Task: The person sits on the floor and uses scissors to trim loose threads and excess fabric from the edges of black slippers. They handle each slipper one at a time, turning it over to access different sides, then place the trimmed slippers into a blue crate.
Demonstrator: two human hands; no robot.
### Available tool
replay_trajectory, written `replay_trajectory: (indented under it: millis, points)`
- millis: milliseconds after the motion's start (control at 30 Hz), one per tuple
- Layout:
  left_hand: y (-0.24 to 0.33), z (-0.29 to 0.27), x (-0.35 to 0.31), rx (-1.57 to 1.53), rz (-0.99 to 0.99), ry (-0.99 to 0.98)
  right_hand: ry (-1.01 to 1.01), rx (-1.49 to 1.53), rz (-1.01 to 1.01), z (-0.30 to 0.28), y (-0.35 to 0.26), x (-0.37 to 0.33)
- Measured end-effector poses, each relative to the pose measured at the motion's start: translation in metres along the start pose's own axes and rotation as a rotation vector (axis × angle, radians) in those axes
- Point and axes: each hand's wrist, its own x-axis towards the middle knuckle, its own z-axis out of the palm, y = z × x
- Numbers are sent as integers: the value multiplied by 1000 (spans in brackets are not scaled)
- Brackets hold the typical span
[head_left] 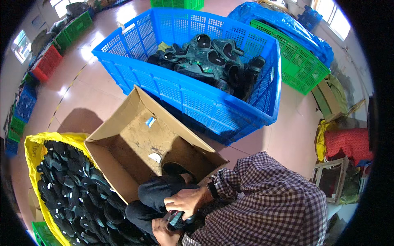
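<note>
Low in front of me, against my lap, my right hand (pixel 191 201) reaches in from the right, a dark band around its wrist. Its fingers are bent down onto a dark slipper (pixel 176 220) with a grey-green strip. From below, my left hand (pixel 163 232) grips the same piece at its near side. Fingers and clothing cover much of the slipper, so its full shape stays hidden. Beyond my knees lies an open cardboard box (pixel 135 141), with a small blue-and-white piece (pixel 150 121) and a white scrap (pixel 155 157) inside.
A yellow sack (pixel 35 153) full of black slipper pieces (pixel 82 197) stands at the left. Past the box, a large blue crate (pixel 193 104) holds dark slippers (pixel 209 55). A green crate (pixel 287 61) under blue sheeting (pixel 283 24) is at the far right; a red crate (pixel 47 63) stands far left.
</note>
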Motion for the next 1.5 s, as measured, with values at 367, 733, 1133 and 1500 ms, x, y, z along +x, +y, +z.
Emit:
replay_trajectory:
  millis: [367, 733, 1133, 1500]
  points:
    - [8, -34, 20, 58, -157, -31, 206, -164, 22, -7, -2, 23]
    - [-10, -35, 20, -30, 24, -30, 95, -230, 0, -17, -4, 16]
    - [-2, -11, 32, 124, -75, 300, 376, -282, 78, -12, 3, 25]
    - [-20, -3, 75, 203, -213, 631, 660, -219, 108, -18, 26, 70]
